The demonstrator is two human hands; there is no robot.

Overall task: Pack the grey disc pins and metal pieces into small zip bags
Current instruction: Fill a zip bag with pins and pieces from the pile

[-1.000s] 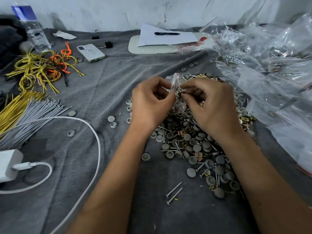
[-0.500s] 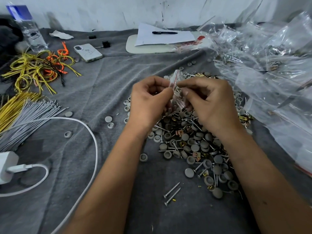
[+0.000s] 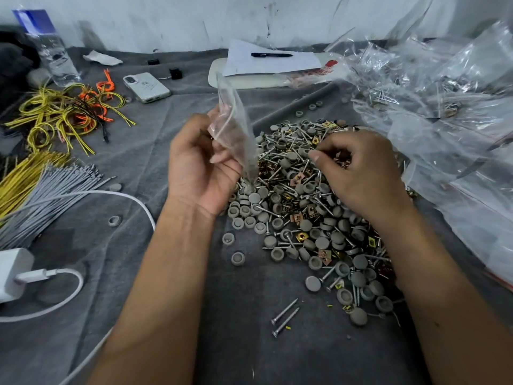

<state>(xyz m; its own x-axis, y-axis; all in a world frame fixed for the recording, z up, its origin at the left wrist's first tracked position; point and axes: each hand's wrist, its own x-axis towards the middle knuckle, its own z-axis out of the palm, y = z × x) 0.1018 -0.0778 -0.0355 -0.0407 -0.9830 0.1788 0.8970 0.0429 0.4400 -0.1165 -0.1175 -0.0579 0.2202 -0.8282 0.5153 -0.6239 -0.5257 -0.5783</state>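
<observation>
Hands work over a heap of small hardware on a grey cloth (image 3: pixel 249 343). The left hand (image 3: pixel 200 168) grips a small clear zip bag (image 3: pixel 236 126), fingers and thumb curled round its lower half, the bag standing up tilted with its mouth away from the person and its bottom end touching the near-left edge of the heap. The right hand (image 3: pixel 361 173) rests palm down on the pile of grey disc pins and metal pieces (image 3: pixel 299 207), fingers bent into the pieces; whether it has hold of anything cannot be told.

The pile spreads between and beyond both hands and trails toward the right forearm, mixing grey discs, silver screws and brass-coloured clips. Two loose screws (image 3: pixel 284 316) lie apart from it, between the forearms.

Left of the left hand lie grey cable ties (image 3: pixel 55 195), a white charger (image 3: pixel 14 273) with its cable (image 3: pixel 111 194), and yellow and orange wires (image 3: pixel 69 115). Beyond the left hand sits a white phone (image 3: pixel 147 87). Beyond the right hand, a pen (image 3: pixel 272 54) rests on paper (image 3: pixel 277 63). Clear plastic bags (image 3: pixel 444 107) are heaped to its right.
</observation>
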